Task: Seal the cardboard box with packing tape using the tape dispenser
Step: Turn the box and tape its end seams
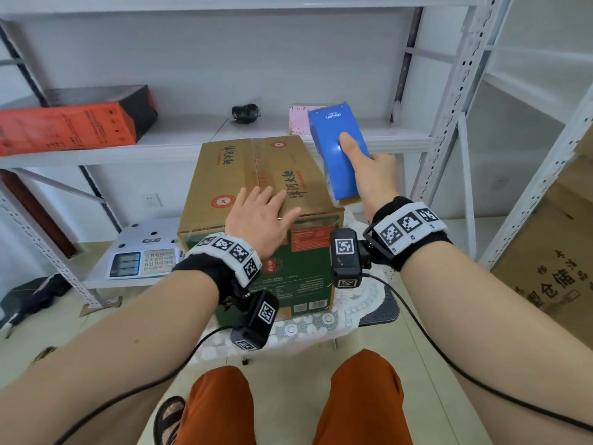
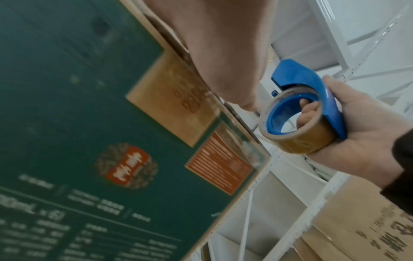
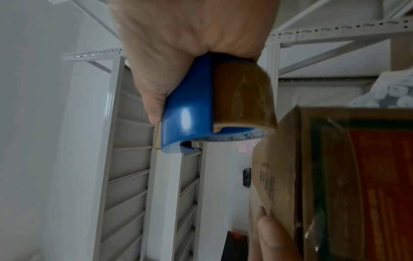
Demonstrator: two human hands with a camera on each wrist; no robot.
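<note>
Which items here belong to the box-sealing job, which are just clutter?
Job:
cardboard box, left hand flat on top
blue tape dispenser with brown tape roll, in right hand

Clutter:
red-black carton
pink box
scale

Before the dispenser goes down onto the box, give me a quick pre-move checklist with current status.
1. Right hand grips the blue tape dispenser: ok.
2. Brown tape roll loaded in the dispenser: ok.
3. Left hand rests flat on the cardboard box, steadying it: ok.
4. Top flaps closed: ok.
5. Dispenser touching the box: not ok, held beside its right edge.
6. Free tape end ready: cannot tell.
</note>
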